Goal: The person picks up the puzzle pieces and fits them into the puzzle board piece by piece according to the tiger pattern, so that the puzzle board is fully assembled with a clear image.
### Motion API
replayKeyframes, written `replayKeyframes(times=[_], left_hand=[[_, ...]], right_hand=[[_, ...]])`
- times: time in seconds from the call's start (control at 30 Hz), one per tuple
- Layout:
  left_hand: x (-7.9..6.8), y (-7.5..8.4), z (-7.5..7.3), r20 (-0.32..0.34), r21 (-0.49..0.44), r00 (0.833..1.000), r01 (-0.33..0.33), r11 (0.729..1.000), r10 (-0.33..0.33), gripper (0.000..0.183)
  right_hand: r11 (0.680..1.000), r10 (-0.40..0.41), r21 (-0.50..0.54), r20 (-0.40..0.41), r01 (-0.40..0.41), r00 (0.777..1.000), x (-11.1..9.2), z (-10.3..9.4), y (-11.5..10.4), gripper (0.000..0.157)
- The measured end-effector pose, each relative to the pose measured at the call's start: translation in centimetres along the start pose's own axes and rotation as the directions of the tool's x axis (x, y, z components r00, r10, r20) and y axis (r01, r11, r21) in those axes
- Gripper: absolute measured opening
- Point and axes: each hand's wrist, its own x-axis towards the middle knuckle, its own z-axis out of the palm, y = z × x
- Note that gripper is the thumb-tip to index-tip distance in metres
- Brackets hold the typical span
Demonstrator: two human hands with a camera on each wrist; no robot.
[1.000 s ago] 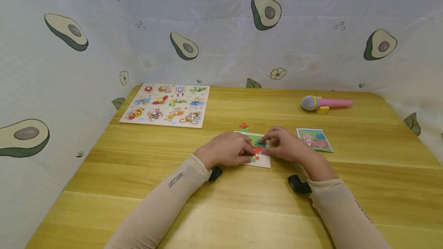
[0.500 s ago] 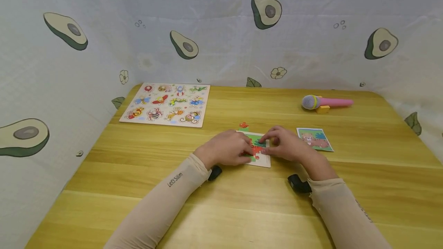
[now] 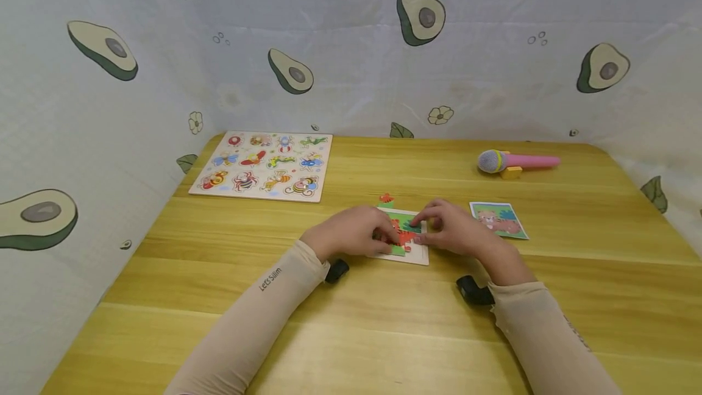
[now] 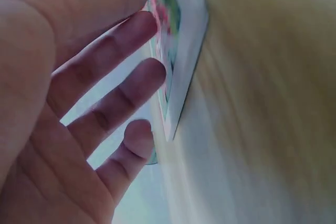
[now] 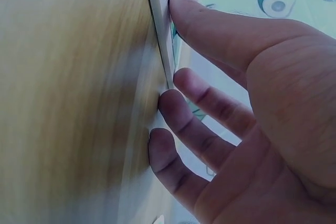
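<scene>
A small jigsaw board (image 3: 419, 256) lies flat on the table between my hands. Its joined pieces (image 3: 406, 238) show orange, green and teal, and bare pale backing shows at the lower right. My left hand (image 3: 353, 231) reaches over the board's left side, thumb and index fingertips on the pieces, other fingers loosely spread in the left wrist view. With thumb and index fingertip, my right hand (image 3: 452, 228) touches the right side of the picture; its remaining fingers rest by the board's edge. A loose orange-and-green piece (image 3: 386, 200) sits just beyond the top edge.
A picture card (image 3: 499, 220) with a pinkish animal lies to the right. Behind it, a pink toy microphone (image 3: 518, 162) rests on a yellow block (image 3: 511, 174). At the back left is a wooden insect puzzle (image 3: 262, 166). Avocado-print cloth (image 3: 351, 90) surrounds the wooden table (image 3: 351, 334).
My left hand has shifted slightly left, its fingers lifting and spreading, so more of the green and orange pieces shows. The right hand has stayed in place.
</scene>
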Motion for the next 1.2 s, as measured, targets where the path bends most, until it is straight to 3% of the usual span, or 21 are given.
replayKeyframes(times=[0.13, 0.37, 0.5, 0.77, 1.2], left_hand=[[-0.25, -0.37, -0.42, -0.037, -0.062, 0.996, 0.078, 0.995, -0.081, 0.017], [0.08, -0.51, -0.16, -0.065, 0.116, 0.990, 0.135, 0.984, -0.128, 0.025], [0.19, -0.42, 0.07, -0.048, 0.142, 0.989, 0.145, 0.979, -0.139, 0.022], [0.11, -0.20, 0.12, -0.041, 0.099, 0.992, 0.125, 0.987, -0.122, 0.008], [0.01, -0.23, 0.06, -0.041, 0.118, 0.987, 0.157, 0.981, -0.153, 0.014]], right_hand=[[1.000, -0.021, -0.008, 0.001, 0.021, 1.000, -0.03, 0.01, 0.09, 0.021], [0.999, -0.037, -0.012, 0.018, 0.038, 0.999, -0.14, -0.05, 0.14, 0.023], [0.999, -0.040, -0.011, 0.025, 0.040, 0.999, -0.18, -0.14, 0.19, 0.025], [0.999, -0.035, 0.005, 0.025, 0.035, 0.999, -0.18, -0.16, 0.21, 0.025], [1.000, 0.002, -0.005, 0.035, -0.001, 0.999, 0.15, 0.12, 0.03, 0.034]])
